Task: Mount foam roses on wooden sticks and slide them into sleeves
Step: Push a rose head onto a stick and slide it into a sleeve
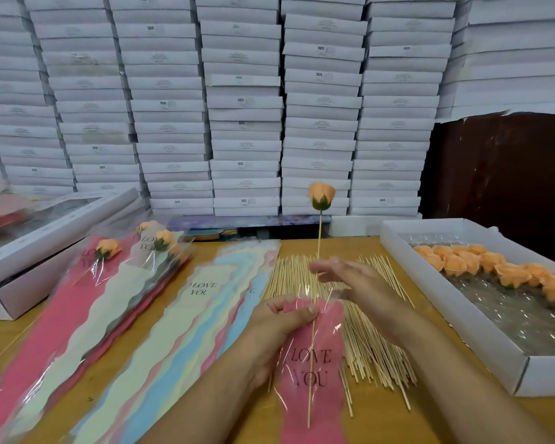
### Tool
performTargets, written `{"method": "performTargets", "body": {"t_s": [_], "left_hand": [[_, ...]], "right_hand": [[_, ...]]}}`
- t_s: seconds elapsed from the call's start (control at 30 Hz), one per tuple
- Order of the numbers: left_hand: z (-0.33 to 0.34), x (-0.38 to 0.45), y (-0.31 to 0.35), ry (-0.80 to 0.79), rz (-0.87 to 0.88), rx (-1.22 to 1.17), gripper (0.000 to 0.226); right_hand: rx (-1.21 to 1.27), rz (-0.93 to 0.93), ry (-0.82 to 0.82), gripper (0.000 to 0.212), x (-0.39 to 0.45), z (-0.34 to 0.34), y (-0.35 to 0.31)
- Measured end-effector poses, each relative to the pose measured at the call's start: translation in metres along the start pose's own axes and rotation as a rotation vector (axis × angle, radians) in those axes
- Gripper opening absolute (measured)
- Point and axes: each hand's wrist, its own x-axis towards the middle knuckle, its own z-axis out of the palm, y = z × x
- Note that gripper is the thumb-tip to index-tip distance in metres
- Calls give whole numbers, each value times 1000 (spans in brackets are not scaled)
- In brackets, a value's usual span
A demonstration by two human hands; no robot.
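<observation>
1 rose (321, 195) on 1 stick (314, 318), half in pink sleeve (313, 363) reading "LOVE YOU", L hand (277, 328) pinching sleeve+stick, R hand (350, 280) fingers spread; boxes (244, 100) marked "SGS".

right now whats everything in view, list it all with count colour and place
rose on stick: one, orange, held upright at centre, stick partly inside a sleeve
pink sleeve: one, pink with clear film, "LOVE YOU" print, in the hands
empty sleeves: a fanned pile, cream, blue, pink, centre-left on the table
finished sleeved roses: at least three, orange in mixed sleeves, left
wooden sticks: a big loose pile, pale wood, under the hands
tray of roses: one white tray, many orange heads, right
flat boxes: many, white, stacked behind
table: one, wood
left hand: pinching the sleeve mouth
right hand: at the stick, grip unclear
</observation>
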Motion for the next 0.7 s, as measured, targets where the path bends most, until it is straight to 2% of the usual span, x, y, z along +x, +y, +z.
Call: {"method": "performTargets", "body": {"t_s": [0.17, 0.27, 0.37, 0.5, 0.6, 0.7], "left_hand": [[2, -3, 2, 17, -23, 5, 28], [3, -3, 2, 40, -40, 15, 45], [4, -4, 1, 15, -52, 37, 47], [3, -4, 0, -6, -59, 41, 55], [2, -3, 1, -25, -52, 20, 38], [-1, 0, 0, -4, -59, 13, 45]], "right_hand": [[31, 28, -58, 47, -10, -2, 7], [71, 20, -23, 45, -8, -5, 0], [167, 19, 32, 36, 1, -8, -9], [161, 28, 50, 36, 6, -8, -10], [101, 48, -13, 44, 0, -6, -1], [93, 72, -88, 53, -6, -3, 8]]}}
